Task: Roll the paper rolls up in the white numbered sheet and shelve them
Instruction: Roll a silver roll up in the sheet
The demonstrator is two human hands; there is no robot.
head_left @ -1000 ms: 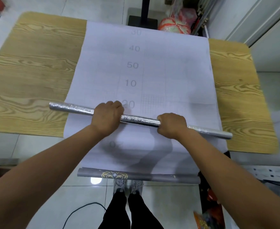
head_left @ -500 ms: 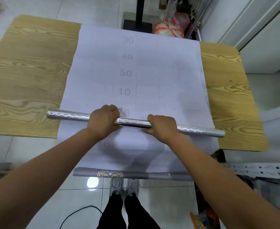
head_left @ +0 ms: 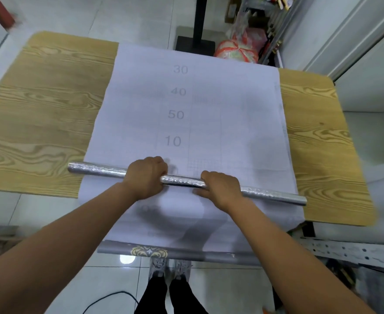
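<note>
A white sheet [head_left: 231,123] printed with the numbers 30, 40, 50 and 10 lies across the wooden table [head_left: 41,123] and hangs over its near edge. A long silver embossed roll [head_left: 96,169] lies crosswise on the sheet near that edge. My left hand [head_left: 147,176] grips the roll left of its middle, and my right hand [head_left: 221,188] grips it right of the middle. The hanging end of the sheet ends in a grey roll with a gold ornament [head_left: 150,251], below the table's edge.
A black stand base [head_left: 195,45] and a red and white bag [head_left: 238,52] sit on the tiled floor beyond the table. Shelving with goods [head_left: 274,23] stands at the back right. A perforated metal rail [head_left: 354,251] runs at the lower right. A black cable [head_left: 105,301] lies on the floor.
Both hands have slid inward along the silver roll, the right one more, and now sit closer together. The roll has stayed at about the same place on the sheet.
</note>
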